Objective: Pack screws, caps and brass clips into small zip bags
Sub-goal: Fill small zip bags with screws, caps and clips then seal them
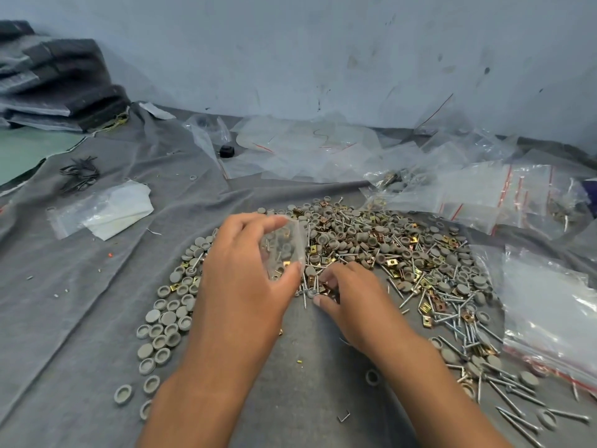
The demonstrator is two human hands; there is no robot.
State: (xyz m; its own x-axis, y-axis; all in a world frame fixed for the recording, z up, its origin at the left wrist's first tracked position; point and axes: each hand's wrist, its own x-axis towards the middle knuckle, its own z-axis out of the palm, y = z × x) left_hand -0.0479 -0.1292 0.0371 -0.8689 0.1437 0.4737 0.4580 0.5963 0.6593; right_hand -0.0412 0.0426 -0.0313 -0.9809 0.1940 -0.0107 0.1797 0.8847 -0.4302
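Bag (pixel 284 250) sat pinched in the left hand (pixel 239 273), held just over the pile (pixel 387 250) for short drops; right hand (pixel 342 295) fingers pinched clips (pixel 326 287).

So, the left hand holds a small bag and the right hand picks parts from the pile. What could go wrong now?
1. The small bag is held by the left hand above the pile; if tipped, its parts may spill back.
2. The right hand picks among sharp screws; a prick is possible.
3. Mixed parts make miscounts likely.
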